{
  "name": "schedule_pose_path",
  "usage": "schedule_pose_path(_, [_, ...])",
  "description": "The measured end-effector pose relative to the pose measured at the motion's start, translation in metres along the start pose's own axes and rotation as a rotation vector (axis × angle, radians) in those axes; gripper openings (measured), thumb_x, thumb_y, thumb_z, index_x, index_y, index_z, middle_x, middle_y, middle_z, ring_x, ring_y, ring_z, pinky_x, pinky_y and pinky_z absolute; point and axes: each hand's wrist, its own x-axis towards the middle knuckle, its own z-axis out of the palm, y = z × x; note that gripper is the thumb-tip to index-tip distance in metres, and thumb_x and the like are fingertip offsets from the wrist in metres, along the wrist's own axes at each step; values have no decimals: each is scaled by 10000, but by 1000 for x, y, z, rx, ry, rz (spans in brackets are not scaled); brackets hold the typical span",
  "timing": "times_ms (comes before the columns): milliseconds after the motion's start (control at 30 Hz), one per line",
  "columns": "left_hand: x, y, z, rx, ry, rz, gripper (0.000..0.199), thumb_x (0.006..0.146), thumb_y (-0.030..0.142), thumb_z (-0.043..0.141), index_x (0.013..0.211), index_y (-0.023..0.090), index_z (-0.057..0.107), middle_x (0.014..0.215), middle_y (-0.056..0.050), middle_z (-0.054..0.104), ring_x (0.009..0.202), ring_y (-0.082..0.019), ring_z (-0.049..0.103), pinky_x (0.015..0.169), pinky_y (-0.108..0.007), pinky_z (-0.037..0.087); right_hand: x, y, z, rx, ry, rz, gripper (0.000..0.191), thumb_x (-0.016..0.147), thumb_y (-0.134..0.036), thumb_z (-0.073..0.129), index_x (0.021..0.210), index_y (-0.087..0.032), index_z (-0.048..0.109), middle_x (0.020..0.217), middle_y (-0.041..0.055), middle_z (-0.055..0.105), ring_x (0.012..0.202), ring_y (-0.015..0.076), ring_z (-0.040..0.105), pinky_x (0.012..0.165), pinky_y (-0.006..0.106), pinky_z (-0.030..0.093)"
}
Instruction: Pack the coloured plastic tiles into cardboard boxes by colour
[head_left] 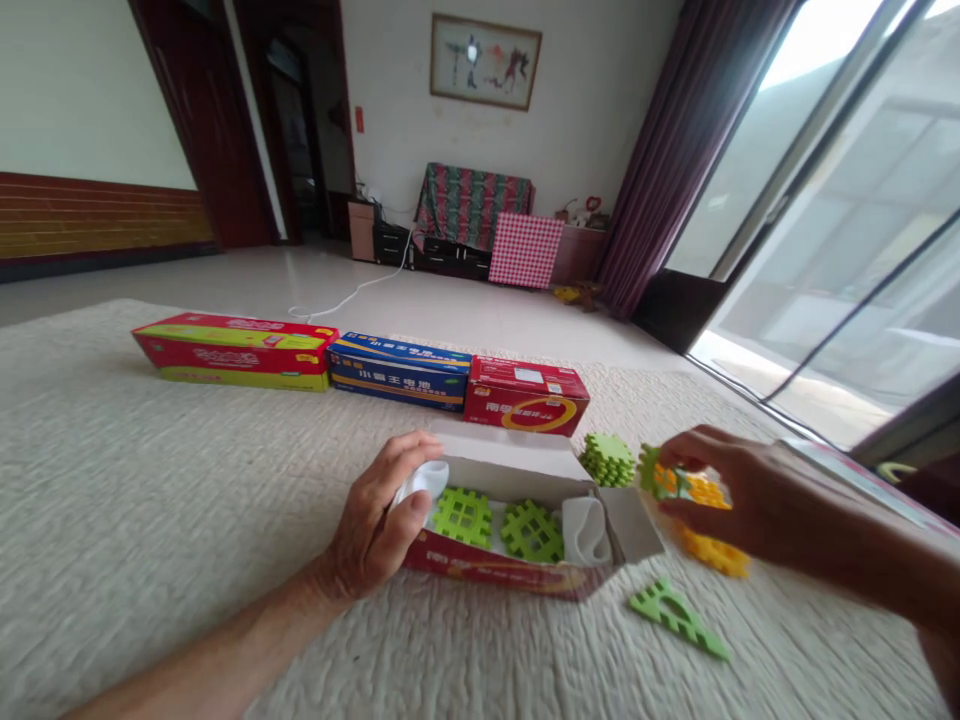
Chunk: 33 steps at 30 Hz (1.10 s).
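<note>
My left hand (pixel 379 510) is closed on the left end of an open red cardboard box (pixel 517 582), its thumb over the near edge. White wrapping (pixel 425 482) bulges beside that thumb, and a white roll (pixel 586 530) fills the box's right end. Between them lie two green square building pieces, the left piece (pixel 463 515) and the right piece (pixel 532 530), both with notched edges. To the right, my right hand (pixel 709 480) pinches a green building piece (pixel 649 470) above the mat. Its fingers partly hide that piece. Near the box's right corner lies a green triangular piece (pixel 679 618).
Beyond the open box stand a red-and-yellow box (pixel 236 352), a blue box (pixel 401 370) and another red box (pixel 527 395). A green stack (pixel 607 458) and yellow pieces (pixel 712 550) lie on the right of the quilted mat (pixel 225 480). Glass doors (pixel 817 200) flank the right side.
</note>
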Motion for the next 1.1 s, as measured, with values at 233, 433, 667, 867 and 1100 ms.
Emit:
schedule_pose_path(233, [1,-1,2,-24,33,19,355,907,288,380,1207,163,523,1243,-123,522,1193,-251,474,1019,-415,375,39,-109,-9,187,-54,-235,270,725,-267,649,989,-251,595,1001,23,633,807,164,603,709,307,474])
schedule_pose_path(433, [0,-3,3,-51,53,46,362,897,277,403,1224,163,511,1238,-134,520,1187,-255,476,1021,-427,373,51,-140,7,145,-186,-278,228,701,-218,660,919,-219,591,927,27,613,777,170,591,669,307,466])
schedule_pose_path(667, [1,-1,3,-48,52,43,353,894,269,404,1214,167,515,1224,-128,528,1174,-253,486,1008,-423,384,50,-133,8,218,-26,-275,233,744,-248,642,966,-215,578,997,47,621,807,169,599,706,312,486])
schedule_pose_path(867, [0,-1,2,-20,23,5,357,905,284,377,1213,175,519,1260,-118,515,1199,-258,469,1029,-422,369,46,-49,-3,224,256,-109,133,807,-332,575,844,-219,634,892,42,662,784,172,608,716,333,481])
schedule_pose_path(1100, [-4,-4,5,8,29,-45,366,906,330,363,1215,228,531,1310,-67,505,1225,-251,458,1050,-385,358,40,41,27,131,108,119,153,768,-244,548,820,-184,679,829,52,670,750,172,617,721,341,484])
